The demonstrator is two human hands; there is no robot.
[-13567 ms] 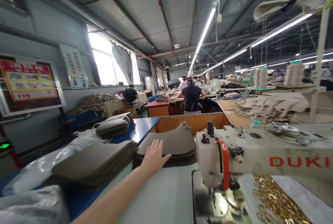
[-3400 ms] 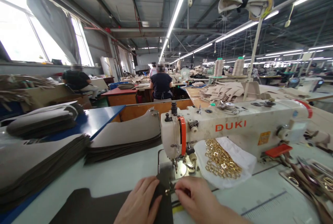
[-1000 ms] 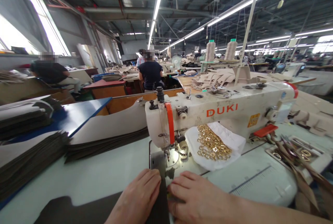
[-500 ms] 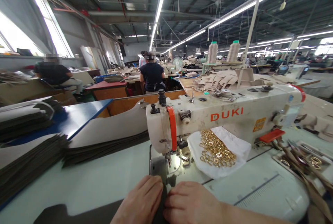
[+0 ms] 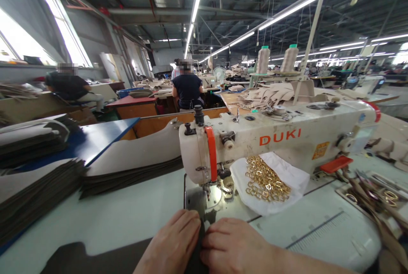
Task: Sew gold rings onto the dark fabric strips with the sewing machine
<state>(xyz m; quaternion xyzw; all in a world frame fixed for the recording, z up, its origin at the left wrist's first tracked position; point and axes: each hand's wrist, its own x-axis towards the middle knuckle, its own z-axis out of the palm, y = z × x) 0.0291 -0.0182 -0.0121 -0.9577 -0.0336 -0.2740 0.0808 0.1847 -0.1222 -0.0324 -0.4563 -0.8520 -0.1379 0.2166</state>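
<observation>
My left hand (image 5: 174, 240) is closed, with its fingers curled down on a dark fabric panel (image 5: 95, 258). Close beside it, my right hand (image 5: 234, 244) is closed on the same panel, a narrow dark strip of which shows between the two. My fingertips and thumbs are mostly hidden. Just beyond both hands is the needle area of a white sewing machine (image 5: 242, 131) marked DUKI, above a shiny metal plate (image 5: 214, 197). Gold metal rings (image 5: 267, 182) lie heaped on a white cloth (image 5: 295, 176) to the right of the needle.
Stacks of grey-topped dark panels (image 5: 134, 155) lie on the left of the table. On the right, an inset tray (image 5: 346, 191) holds straps and gold rings. Two thread cones (image 5: 263, 60) stand behind the machine. Two people (image 5: 187, 87) sit farther off.
The view has shifted slightly. Both hands stay closed on the dark panel in nearly the same place before the needle.
</observation>
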